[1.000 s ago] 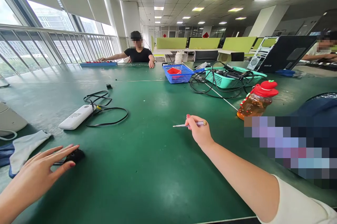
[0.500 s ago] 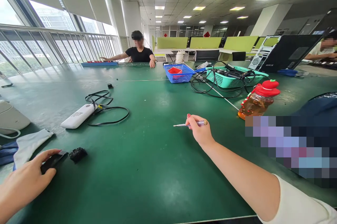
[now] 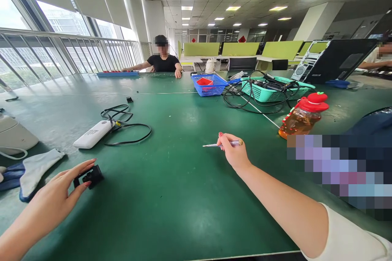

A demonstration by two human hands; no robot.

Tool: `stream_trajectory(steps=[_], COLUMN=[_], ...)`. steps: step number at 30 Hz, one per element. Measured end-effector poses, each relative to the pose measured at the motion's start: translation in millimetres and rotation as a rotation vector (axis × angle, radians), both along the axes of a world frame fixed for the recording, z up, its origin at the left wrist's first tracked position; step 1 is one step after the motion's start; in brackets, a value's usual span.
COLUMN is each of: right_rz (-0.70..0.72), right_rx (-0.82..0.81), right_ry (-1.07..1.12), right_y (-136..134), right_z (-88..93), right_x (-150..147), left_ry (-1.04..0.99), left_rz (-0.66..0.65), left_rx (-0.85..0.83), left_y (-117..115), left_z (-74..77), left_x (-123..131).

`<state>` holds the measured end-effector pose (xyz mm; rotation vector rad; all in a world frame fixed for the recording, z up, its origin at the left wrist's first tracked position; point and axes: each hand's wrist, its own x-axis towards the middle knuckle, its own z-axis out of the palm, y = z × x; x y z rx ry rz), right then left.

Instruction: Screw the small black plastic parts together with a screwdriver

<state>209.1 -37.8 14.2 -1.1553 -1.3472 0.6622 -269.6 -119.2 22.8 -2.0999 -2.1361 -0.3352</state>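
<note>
At the lower left, my left hand (image 3: 61, 193) has its thumb and index finger around black plastic parts. A flat black piece lies between the fingers, up against a small black block (image 3: 95, 176); whether the two are joined I cannot tell. Right of centre, my right hand (image 3: 234, 150) grips a small screwdriver (image 3: 230, 143) with a clear handle. Its thin metal tip points left, just above or on the green table (image 3: 171, 204). The fingers partly cover the handle.
A white power bank (image 3: 93, 134) with a black cable lies ahead of my left hand, cloth gloves (image 3: 36, 173) to its left. At right stand a red-capped bottle (image 3: 303, 116), a teal basket (image 3: 263, 94) of cables and a blue basket (image 3: 210, 88). Another person (image 3: 163, 63) sits opposite.
My left hand has moved right with the flat black piece, bringing it against the small black block. The right hand and screwdriver have hardly moved.
</note>
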Motion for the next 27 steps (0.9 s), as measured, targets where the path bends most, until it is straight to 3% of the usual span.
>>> stream_trajectory(steps=[10, 18, 27], right_rz=[0.022, 0.016, 0.017], right_rx=[-0.014, -0.017, -0.023], right_ry=[0.008, -0.010, -0.021], right_y=[1, 0, -1], right_z=[-1.7, 0.3, 1.4], right_x=[1, 0, 0], left_ry=[0.059, 0.163, 0.147], left_rz=[0.014, 0.140, 0.175], left_rx=[-0.063, -0.088, -0.165], left_y=[10, 10, 13], left_z=[5.8, 11.7, 10.7], left_x=[17, 26, 22])
